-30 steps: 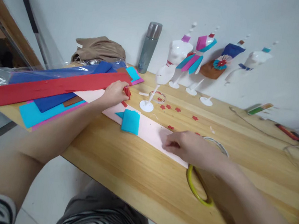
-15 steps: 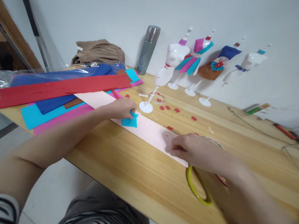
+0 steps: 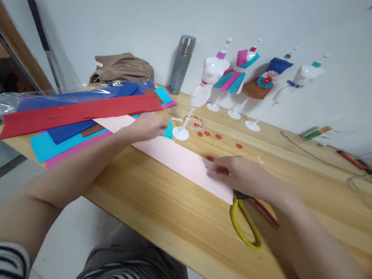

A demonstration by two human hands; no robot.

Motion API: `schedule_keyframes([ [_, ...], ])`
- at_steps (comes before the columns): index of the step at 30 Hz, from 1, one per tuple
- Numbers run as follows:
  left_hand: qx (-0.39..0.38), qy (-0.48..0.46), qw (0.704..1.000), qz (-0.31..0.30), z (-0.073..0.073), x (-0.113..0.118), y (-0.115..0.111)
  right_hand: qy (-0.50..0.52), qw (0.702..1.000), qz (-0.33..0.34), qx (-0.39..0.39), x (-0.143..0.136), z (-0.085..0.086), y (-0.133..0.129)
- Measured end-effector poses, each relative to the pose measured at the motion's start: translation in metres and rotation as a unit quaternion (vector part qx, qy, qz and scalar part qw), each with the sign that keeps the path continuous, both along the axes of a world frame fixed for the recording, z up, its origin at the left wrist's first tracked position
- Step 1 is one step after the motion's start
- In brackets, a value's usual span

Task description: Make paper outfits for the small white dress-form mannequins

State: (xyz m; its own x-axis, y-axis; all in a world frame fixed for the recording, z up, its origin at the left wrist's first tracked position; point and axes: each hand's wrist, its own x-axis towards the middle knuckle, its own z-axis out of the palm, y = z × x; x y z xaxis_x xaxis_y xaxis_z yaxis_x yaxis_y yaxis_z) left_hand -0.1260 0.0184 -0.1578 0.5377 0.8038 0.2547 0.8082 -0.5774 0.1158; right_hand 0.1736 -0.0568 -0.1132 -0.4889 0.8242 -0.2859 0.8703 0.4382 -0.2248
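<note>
A wooden desk point(image 3: 160, 219) against a pale wall carries a spread of coloured felt, a person's two bare hands at work over its middle. At left, a clear plastic bag point(image 3: 5, 103) lies along the back of the pile, blue felt point(image 3: 55, 100) showing through its film. A long red strip point(image 3: 82, 106) lies along the bag's front, while a pale pink strip point(image 3: 185, 163) runs from beneath the red toward the right. Behind the bag sits a crumpled brown cloth point(image 3: 127, 67). Four white mannequins point(image 3: 215, 71) stand in a row near the wall, some dressed in felt, beside a capped grey flask point(image 3: 180, 69), contents hidden. The left hand point(image 3: 151, 127) grips a piece of turquoise felt point(image 3: 169, 130) just over the pink strip's back edge, near the front mannequin's base. The right hand point(image 3: 230, 170) is curled at the pink strip's right end; whether its fingers grasp anything cannot be told. A yellow-handled tool point(image 3: 254, 245) lies partly hidden beneath that arm. Near the base, a thin clear ring point(image 3: 203, 124), possibly a shallow dish, encircles a small red flower cutout point(image 3: 196, 125); more red flowers point(image 3: 218, 137) are scattered nearby.
</note>
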Motion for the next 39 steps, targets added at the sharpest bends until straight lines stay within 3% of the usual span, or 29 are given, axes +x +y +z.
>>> schedule_keyframes([
  [5,-0.084,0.107,0.987,-0.086,0.001,0.001,-0.007,-0.016,0.998,0.028,0.053,0.003,-0.011,0.004],
  [12,-0.090,0.036,0.992,-0.077,-0.003,0.003,-0.003,-0.017,0.999,0.032,0.030,0.009,-0.024,0.015],
  [17,-0.058,-0.015,0.996,-0.060,0.001,0.006,-0.003,0.015,0.999,0.007,0.040,0.005,-0.014,0.011],
  [22,-0.009,-0.037,0.999,-0.028,0.005,0.002,0.000,0.045,0.992,-0.070,0.099,0.004,-0.008,0.010],
  [30,0.052,-0.071,0.996,0.012,0.009,-0.002,0.002,0.239,0.956,-0.154,0.066,0.002,0.005,0.009],
  [33,0.077,-0.084,0.993,0.000,0.014,-0.003,-0.001,0.301,0.935,-0.172,0.080,0.004,0.013,0.004],
  [36,0.087,-0.083,0.992,-0.038,0.021,-0.005,-0.005,0.302,0.932,-0.160,0.118,0.010,0.017,0.001],
  [39,0.085,-0.093,0.990,-0.065,0.030,-0.008,-0.010,0.313,0.918,-0.135,0.201,0.022,0.019,0.000],
])
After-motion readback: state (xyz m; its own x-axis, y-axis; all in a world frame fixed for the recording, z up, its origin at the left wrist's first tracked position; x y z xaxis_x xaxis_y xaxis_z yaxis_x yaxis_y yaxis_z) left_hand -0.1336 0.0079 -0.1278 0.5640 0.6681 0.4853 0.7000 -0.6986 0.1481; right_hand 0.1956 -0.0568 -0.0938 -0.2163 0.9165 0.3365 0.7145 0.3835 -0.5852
